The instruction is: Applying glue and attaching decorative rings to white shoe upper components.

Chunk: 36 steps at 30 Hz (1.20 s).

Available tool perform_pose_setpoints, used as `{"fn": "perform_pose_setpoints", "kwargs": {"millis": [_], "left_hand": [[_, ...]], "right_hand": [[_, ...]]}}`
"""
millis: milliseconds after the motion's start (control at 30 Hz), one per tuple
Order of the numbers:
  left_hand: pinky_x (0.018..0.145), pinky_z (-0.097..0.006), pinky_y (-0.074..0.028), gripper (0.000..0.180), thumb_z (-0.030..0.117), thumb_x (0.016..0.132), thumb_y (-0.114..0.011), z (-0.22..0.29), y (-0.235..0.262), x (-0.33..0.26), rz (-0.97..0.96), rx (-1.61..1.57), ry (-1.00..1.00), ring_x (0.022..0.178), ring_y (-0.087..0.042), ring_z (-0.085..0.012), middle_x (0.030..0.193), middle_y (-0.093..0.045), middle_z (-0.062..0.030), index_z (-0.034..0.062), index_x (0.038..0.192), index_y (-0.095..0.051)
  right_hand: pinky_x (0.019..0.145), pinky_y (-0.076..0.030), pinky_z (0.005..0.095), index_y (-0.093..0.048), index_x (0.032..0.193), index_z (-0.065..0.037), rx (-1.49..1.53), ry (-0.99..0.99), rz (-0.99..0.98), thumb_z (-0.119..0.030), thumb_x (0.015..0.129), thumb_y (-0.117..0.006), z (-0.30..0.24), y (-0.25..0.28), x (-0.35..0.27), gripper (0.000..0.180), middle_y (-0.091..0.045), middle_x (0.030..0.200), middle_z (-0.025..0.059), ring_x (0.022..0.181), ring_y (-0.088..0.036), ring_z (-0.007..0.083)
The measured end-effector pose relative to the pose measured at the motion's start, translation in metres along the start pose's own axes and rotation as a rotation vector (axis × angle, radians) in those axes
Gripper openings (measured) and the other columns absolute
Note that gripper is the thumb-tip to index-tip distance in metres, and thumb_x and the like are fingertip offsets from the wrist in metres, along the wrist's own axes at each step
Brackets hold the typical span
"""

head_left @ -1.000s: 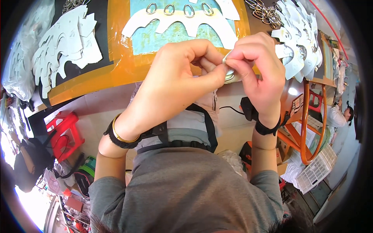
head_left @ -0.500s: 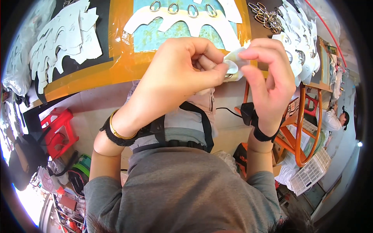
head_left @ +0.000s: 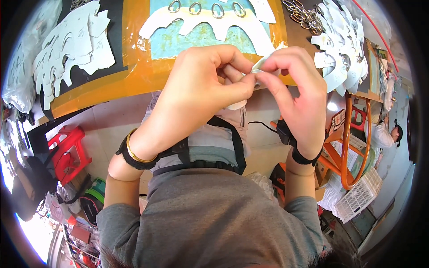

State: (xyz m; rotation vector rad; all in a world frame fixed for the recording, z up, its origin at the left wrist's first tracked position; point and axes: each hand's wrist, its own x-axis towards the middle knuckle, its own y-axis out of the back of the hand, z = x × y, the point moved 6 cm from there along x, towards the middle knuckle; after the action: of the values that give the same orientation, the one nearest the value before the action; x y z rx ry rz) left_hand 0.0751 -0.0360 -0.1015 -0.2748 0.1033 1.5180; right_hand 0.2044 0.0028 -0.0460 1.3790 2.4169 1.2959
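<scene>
Above the table's near edge, my left hand and my right hand pinch a small white strap-like piece between thumbs and fingers. The fingertips nearly meet, and most of the piece is hidden behind them. Beyond my hands, a white cut-out sheet with curved prongs lies on a blue-green mat. Several oval metal rings rest along its upper edge.
White cut-out pieces are stacked at left; another pile with rings lies at right, beside a heap of metal rings. Brown tape covers the table edge. A red stool and an orange chair stand below.
My right hand has moved left, and its fingers have closed in on the white piece beside my left fingertips. The metal ring visible on the piece before is now hidden.
</scene>
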Motion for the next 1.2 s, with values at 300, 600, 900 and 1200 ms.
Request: {"fn": "perform_pose_setpoints", "kwargs": {"millis": [300, 600, 900, 1200], "left_hand": [[0.059, -0.018, -0.046, 0.009, 0.002, 0.079, -0.065, -0.002, 0.001, 0.001, -0.012, 0.02, -0.022, 0.065, -0.055, -0.0039, 0.074, -0.061, -0.0018, -0.004, 0.085, -0.061], [0.057, -0.019, -0.046, 0.01, 0.005, 0.082, -0.064, -0.002, -0.001, 0.001, -0.096, 0.008, 0.03, 0.065, -0.055, -0.0049, 0.073, -0.06, -0.0011, -0.0041, 0.084, -0.06], [0.056, -0.018, -0.039, 0.01, 0.006, 0.082, -0.063, -0.001, -0.003, 0.0, -0.09, 0.058, -0.046, 0.064, -0.047, -0.002, 0.07, -0.055, 0.0027, -0.0018, 0.079, -0.058], [0.051, -0.018, -0.032, 0.013, 0.002, 0.078, -0.061, 0.008, -0.005, -0.004, 0.008, 0.212, -0.205, 0.058, -0.038, -0.0018, 0.06, -0.046, 0.005, 0.0018, 0.069, -0.051]], "right_hand": [[0.074, -0.038, 0.0342, -0.054, 0.084, -0.007, -0.301, 0.275, -0.084, -0.004, 0.071, -0.068, -0.005, -0.011, 0.001, 0.019, -0.055, 0.081, 0.003, 0.077, -0.053, 0.0218], [0.076, -0.037, 0.0359, -0.053, 0.083, -0.009, -0.241, 0.268, 0.017, -0.003, 0.071, -0.068, 0.001, -0.013, -0.003, 0.021, -0.055, 0.081, 0.0008, 0.077, -0.054, 0.0206], [0.076, -0.038, 0.0346, -0.054, 0.082, -0.008, -0.158, 0.265, 0.014, -0.002, 0.07, -0.069, -0.002, -0.008, -0.003, 0.02, -0.056, 0.078, 0.0012, 0.075, -0.055, 0.0203], [0.073, -0.039, 0.0325, -0.054, 0.081, -0.007, 0.041, 0.119, -0.109, -0.002, 0.07, -0.069, 0.002, -0.007, 0.0, 0.019, -0.056, 0.078, 0.0028, 0.074, -0.055, 0.0212]]}}
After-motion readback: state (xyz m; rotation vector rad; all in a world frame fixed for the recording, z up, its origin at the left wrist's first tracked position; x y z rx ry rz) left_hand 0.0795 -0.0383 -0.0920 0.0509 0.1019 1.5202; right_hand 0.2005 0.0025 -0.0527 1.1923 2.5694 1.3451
